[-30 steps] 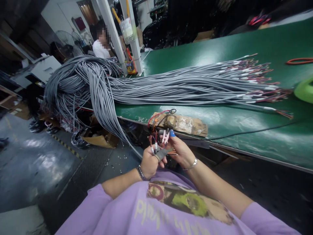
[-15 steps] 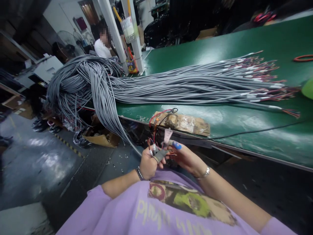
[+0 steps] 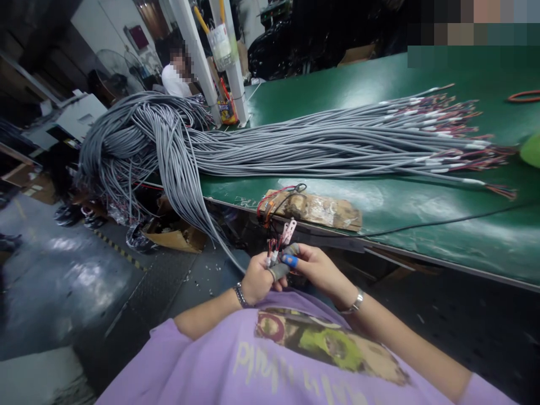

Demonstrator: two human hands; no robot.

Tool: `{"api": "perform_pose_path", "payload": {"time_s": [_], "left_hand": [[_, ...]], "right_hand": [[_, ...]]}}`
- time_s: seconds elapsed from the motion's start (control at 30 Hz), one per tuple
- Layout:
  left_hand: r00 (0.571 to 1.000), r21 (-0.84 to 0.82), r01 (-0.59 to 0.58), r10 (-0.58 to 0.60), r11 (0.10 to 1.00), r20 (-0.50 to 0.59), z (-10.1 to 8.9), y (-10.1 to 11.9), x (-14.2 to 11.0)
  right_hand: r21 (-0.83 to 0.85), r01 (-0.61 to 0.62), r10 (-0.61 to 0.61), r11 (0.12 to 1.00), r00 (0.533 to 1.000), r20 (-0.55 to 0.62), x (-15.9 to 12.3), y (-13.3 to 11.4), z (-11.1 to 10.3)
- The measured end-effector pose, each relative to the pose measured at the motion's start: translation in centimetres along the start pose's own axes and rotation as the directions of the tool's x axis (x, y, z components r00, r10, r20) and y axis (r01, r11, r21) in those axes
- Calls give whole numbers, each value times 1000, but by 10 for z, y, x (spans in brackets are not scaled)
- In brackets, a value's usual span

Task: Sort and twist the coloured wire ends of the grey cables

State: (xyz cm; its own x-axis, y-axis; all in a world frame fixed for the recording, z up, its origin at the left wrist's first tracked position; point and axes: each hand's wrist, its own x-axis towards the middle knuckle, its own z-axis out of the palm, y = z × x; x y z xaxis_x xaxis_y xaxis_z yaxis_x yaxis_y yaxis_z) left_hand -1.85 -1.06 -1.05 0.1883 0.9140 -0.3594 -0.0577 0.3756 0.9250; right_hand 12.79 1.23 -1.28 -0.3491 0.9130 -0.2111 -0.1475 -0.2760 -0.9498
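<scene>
My left hand (image 3: pixel 258 280) is closed around the ends of grey cables, whose white-sleeved tips and thin coloured wires (image 3: pixel 274 247) stick up from the fist. A grey cover wraps its thumb. Touching it, my right hand (image 3: pixel 314 265) is closed in a pinch at the wires, with blue tape (image 3: pixel 289 260) on one finger and a grey cover on another. From between the right fingers rises a small pale pink tool (image 3: pixel 289 230) with two slotted arms; its lower end is hidden. The held grey cables (image 3: pixel 230 256) run down from the bench to my left hand.
A thick bundle of grey cables (image 3: pixel 295 149) lies along the green bench (image 3: pixel 337 95), with stripped ends at the right. A worn wooden block (image 3: pixel 316 209) with black and red leads sits at the near edge. A post (image 3: pixel 196 56) stands behind; a person (image 3: pixel 175 79) is beyond.
My right hand has moved in to the left against my left hand, its fingers now pinching at the wires. The pink tool has turned, showing two arms. The wires in my left hand shifted slightly right.
</scene>
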Motion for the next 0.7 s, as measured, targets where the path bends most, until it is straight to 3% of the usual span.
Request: {"api": "perform_pose_path", "payload": {"time_s": [0.23,0.5,0.7], "left_hand": [[995,-57,-60,55,997,-84,3,-2,0],[993,-113,-64,52,992,-109,1,0,0],[997,-218,-27,11,976,-72,5,10,-1]], "right_hand": [[94,-25,35,995,994,-105,1,1,5],[291,-70,98,954,992,-82,4,11,-3],[478,-129,176,869,983,-56,17,0,-7]]}}
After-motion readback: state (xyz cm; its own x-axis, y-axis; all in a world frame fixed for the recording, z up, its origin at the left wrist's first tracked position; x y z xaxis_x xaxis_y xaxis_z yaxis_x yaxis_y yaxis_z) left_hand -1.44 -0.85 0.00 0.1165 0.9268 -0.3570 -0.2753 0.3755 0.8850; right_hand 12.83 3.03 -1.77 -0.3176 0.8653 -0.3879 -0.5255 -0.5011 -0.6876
